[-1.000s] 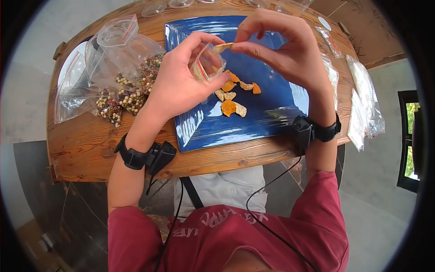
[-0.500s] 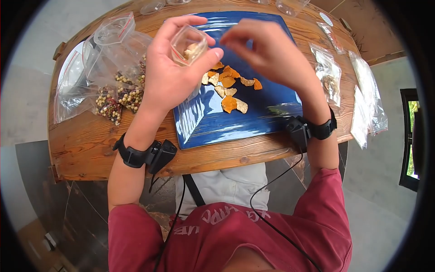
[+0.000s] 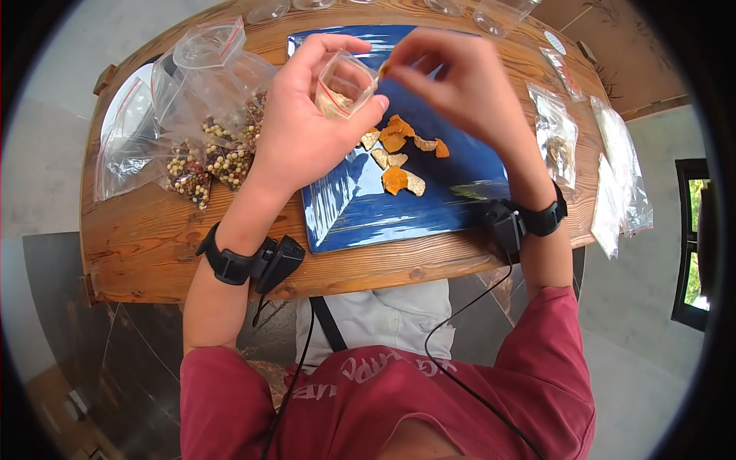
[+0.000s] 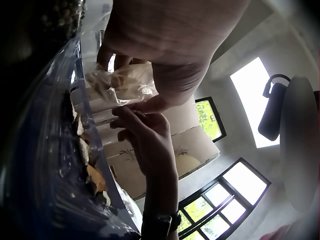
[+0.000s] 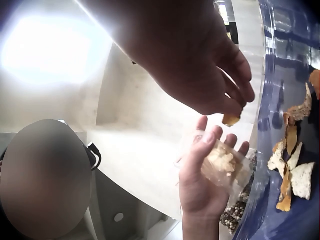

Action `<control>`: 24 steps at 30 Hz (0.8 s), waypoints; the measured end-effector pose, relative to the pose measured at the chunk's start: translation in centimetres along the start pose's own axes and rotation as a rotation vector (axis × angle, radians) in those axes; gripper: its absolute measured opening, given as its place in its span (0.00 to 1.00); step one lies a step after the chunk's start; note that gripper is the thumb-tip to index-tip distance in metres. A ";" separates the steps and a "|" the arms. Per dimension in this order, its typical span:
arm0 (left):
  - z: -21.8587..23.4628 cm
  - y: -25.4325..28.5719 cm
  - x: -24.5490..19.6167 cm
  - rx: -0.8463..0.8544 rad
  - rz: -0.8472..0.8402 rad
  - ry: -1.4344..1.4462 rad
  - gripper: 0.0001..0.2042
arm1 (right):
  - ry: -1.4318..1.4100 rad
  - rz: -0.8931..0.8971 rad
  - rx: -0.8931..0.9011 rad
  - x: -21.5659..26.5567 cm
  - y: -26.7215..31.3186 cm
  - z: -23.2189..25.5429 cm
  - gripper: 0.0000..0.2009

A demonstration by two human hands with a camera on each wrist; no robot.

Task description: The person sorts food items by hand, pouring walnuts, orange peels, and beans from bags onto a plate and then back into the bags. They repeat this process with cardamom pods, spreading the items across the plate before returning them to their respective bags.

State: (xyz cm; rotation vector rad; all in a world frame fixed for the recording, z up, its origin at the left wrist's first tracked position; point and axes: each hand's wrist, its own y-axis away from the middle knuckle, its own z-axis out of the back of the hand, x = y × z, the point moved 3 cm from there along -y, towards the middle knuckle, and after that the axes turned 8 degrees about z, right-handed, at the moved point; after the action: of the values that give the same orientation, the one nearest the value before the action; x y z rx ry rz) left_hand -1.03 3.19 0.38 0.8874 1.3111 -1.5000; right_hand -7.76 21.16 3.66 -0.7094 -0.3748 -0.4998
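My left hand (image 3: pixel 295 126) holds a small clear zip bag (image 3: pixel 354 70) over the blue plate (image 3: pixel 360 218), its mouth spread wide. Pale dried pieces (image 5: pixel 221 159) sit inside the bag, in the right wrist view. Between thumb and fingertips, my right hand (image 3: pixel 464 88) pinches a small orange piece of dried peel (image 5: pixel 231 120), right by the bag's mouth. More dried peel pieces (image 3: pixel 395 142), orange on one side and pale on the other, lie scattered on the plate below both hands.
Large clear bags with mixed peppercorns (image 3: pixel 189 175) stand on the wooden table (image 3: pixel 153 257) at the left. On the right lie a bag with brownish contents (image 3: pixel 560 146) and several flat clear bags (image 3: pixel 625 172). Clear plastic cups (image 3: pixel 497 17) line the far edge.
A second ago the right hand held a pale piece at the bag's mouth; it then drew away from the bag. Now it is back there with an orange piece. The left hand kept the bag.
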 end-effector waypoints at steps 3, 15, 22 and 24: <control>-0.2 0.2 -0.4 0.025 0.045 -0.066 0.22 | -0.100 0.081 -0.244 0.2 -0.3 1.4 0.07; -0.6 0.4 -0.5 0.052 0.094 0.057 0.25 | 0.025 0.058 -0.133 1.7 0.1 1.5 0.09; -0.2 0.2 -0.2 -0.011 -0.087 0.042 0.26 | 0.237 -0.081 0.430 0.1 2.1 -1.3 0.09; -0.3 0.2 -0.4 -0.005 -0.106 0.043 0.26 | 0.213 -0.100 0.432 -0.3 2.1 -1.7 0.07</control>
State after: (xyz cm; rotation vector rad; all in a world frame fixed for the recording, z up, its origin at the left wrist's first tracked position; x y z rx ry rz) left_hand -0.69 3.55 0.68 0.8628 1.4124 -1.5657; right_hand -6.59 21.50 1.23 -0.2172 -0.3051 -0.5599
